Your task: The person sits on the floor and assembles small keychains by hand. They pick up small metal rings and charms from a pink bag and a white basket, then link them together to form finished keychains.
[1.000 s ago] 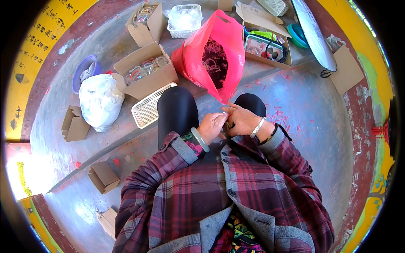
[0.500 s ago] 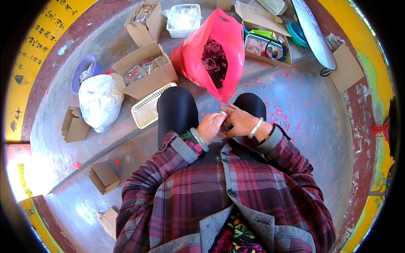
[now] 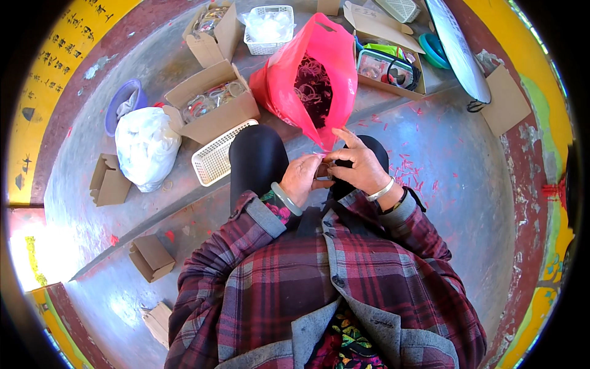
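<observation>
My left hand [image 3: 302, 178] and my right hand [image 3: 358, 165] meet above my knees, both gripping a small dark ring-shaped item [image 3: 323, 171] pinched between the fingers. Most of the item is hidden by my fingers. Just beyond my hands stands an open pink plastic bag [image 3: 335, 67] with a tangle of dark rings [image 3: 310, 86] inside. I wear a pale green bangle on the left wrist and a silver one on the right.
An open cardboard box [image 3: 212, 104] of rings and a white mesh basket [image 3: 215, 160] sit at left. A white plastic sack [image 3: 146, 147] and blue bowl [image 3: 123, 101] lie farther left. More boxes [image 3: 384, 37], a white basket [image 3: 268, 27] and small cartons [image 3: 150, 258] surround me.
My hands have stayed together over my knees; the right hand's fingers shifted slightly on the small item. Nothing else moved.
</observation>
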The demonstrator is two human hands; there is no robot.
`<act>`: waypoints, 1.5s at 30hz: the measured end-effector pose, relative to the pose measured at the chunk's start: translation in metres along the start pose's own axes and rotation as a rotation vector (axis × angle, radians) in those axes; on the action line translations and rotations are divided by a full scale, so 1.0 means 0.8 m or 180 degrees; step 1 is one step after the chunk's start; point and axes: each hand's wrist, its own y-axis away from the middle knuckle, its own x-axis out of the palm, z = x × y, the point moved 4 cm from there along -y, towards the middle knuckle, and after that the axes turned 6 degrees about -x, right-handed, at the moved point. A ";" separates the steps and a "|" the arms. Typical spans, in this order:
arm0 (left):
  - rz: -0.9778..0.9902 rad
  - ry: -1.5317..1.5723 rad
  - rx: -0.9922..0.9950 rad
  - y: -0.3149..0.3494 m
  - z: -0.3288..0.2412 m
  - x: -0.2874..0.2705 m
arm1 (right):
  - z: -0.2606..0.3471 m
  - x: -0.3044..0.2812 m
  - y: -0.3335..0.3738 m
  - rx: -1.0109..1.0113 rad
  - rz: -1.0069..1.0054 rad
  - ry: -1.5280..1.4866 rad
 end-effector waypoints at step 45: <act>0.0020 0.0228 0.0217 0.000 -0.004 0.004 | 0.029 -0.009 0.002 -0.0489 -0.0945 0.0923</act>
